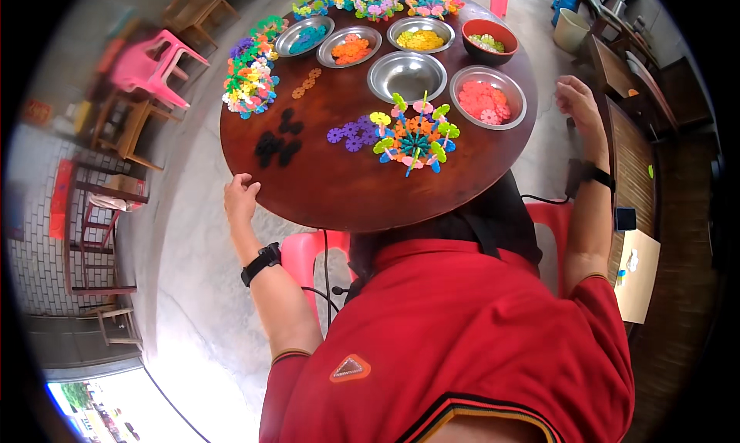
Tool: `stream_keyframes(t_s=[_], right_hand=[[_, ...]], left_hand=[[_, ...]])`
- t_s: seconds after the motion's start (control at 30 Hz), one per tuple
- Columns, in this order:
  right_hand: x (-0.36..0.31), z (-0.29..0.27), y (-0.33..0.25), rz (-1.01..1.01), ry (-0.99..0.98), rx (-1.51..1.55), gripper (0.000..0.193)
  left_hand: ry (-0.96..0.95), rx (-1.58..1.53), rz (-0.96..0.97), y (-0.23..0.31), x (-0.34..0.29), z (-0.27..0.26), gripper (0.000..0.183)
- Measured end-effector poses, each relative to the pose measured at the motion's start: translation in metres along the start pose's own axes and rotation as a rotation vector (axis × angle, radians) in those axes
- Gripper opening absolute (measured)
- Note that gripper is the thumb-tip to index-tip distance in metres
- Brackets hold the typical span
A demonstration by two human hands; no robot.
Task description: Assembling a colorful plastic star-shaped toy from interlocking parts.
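At the left front edge of the round table [347, 192], my left hand [240, 199] hangs with its fingers loosely bent and apart, and nothing shows in it. My right hand [580, 105] is raised off the table's right side, its fingers half curled and empty. A round, multicoloured structure of interlocking plastic flower pieces [416, 139] stands at the front right of the table. Left of it lie loose purple flower pieces [353, 133], then black pieces [276, 144] and a short row of orange ones [307, 83]. The bowl of coral-pink pieces [521, 113] is nearest my right hand.
Behind stand an empty metal bowl [407, 75], bowls of blue [282, 48], orange [376, 35] and yellow [445, 28] pieces, and a red-black bowl [501, 31]. Finished-looking flower structures [250, 85] line the left and far edges. A pink stool [154, 69] stands at left.
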State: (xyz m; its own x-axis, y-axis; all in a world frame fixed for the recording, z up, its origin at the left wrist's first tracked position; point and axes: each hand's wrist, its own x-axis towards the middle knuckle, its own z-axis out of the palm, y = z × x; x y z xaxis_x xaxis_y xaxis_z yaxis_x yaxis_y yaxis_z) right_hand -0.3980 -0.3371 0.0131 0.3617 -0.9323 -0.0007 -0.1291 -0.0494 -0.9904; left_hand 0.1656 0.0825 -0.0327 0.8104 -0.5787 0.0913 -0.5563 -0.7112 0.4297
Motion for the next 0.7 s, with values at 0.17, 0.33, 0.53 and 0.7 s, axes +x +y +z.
stream_keyframes(t_s=[0.17,0.33,0.53,0.7], right_hand=[[0.002,-0.002,0.011,0.072,-0.130,-0.232,0.014],[0.002,0.001,0.014,0.151,-0.184,-0.464,0.015],[-0.001,0.002,0.010,0.095,-0.213,-0.360,0.017],[-0.003,0.000,0.006,0.066,-0.221,-0.202,0.013]], left_hand=[[0.002,0.008,-0.011,0.009,-0.004,0.000,0.034],[0.007,0.018,-0.006,0.004,-0.004,0.000,0.034],[0.016,0.016,0.019,0.000,-0.002,0.002,0.034],[0.021,0.026,0.016,0.001,-0.004,-0.001,0.034]])
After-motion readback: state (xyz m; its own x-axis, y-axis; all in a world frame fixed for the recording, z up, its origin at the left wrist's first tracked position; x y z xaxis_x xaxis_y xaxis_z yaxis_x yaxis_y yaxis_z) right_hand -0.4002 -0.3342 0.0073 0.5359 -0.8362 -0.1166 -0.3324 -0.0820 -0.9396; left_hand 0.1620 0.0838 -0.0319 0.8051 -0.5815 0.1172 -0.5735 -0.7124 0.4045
